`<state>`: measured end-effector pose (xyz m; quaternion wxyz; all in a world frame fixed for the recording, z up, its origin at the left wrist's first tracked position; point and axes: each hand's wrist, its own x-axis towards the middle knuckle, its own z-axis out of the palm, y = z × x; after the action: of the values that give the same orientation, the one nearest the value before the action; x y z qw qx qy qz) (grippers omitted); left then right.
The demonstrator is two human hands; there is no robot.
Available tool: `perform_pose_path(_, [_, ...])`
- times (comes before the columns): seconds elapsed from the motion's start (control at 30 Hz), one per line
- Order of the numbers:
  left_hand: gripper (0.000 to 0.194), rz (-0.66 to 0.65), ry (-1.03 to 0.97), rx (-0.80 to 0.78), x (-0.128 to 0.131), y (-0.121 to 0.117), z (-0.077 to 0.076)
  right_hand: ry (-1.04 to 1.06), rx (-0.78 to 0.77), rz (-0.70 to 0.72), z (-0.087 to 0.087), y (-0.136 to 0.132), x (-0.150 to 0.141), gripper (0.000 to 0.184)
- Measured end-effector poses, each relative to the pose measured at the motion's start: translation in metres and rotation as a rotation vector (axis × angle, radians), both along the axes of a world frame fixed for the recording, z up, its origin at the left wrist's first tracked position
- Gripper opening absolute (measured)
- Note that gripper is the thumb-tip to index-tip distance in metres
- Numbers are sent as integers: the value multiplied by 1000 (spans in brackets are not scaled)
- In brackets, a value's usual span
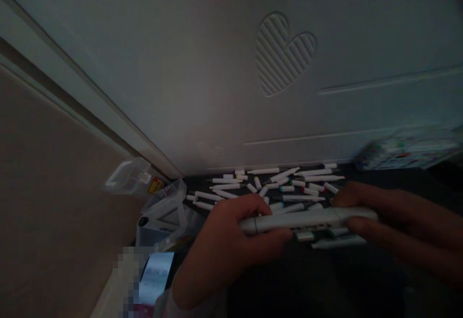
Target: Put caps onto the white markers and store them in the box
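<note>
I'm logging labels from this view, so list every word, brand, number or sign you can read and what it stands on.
No text is legible.
White marker in both hands: dark print along its side, too blurred.
Phone: characters on the screen, too blurred.
Yellow label by the clear plastic container: too small.
Package at right: any print too blurred.

White pens (264,171), black worktop (285,284)

The held pen (300,219) is white with a thin dark band; green, red, blue and yellow touch loose ones. Stripes fill the heart (284,55) on the greyish panel (181,67). The wall (54,188) looks brown.
</note>
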<state>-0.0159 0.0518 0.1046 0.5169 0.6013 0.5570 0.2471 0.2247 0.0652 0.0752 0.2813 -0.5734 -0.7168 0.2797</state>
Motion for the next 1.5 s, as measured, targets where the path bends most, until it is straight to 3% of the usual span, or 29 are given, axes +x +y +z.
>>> perform_pose_path(0.23, [18, 76, -11, -66, 6, 2, 5, -5, -53, 211, 9, 2, -7, 38])
perform_pose_path(0.4, [19, 121, 14, -63, 7, 0, 5, 2, -25, 275, 12, 6, -10, 34])
perform_pose_path(0.63, [18, 77, -18, 15, 2, 0, 2, 68, -77, 323, 22, 3, -11, 23])
perform_pose_path(0.93, [23, 372, -314, 196, 2, -17, 3, 347, -120, 204, 27, 10, -10, 25])
perform_pose_path(1.1, [22, 387, -403, 234, 6, -27, 3, 412, -190, 230, 26, 11, -3, 27])
perform_pose_path(1.33, [20, 312, -265, 263, 5, -42, -4, 519, -118, 163, 20, 12, 0, 34])
perform_pose_path(1.5, [16, 439, -231, 326, -7, -54, -17, 581, -75, 134, 22, 12, -6, 34])
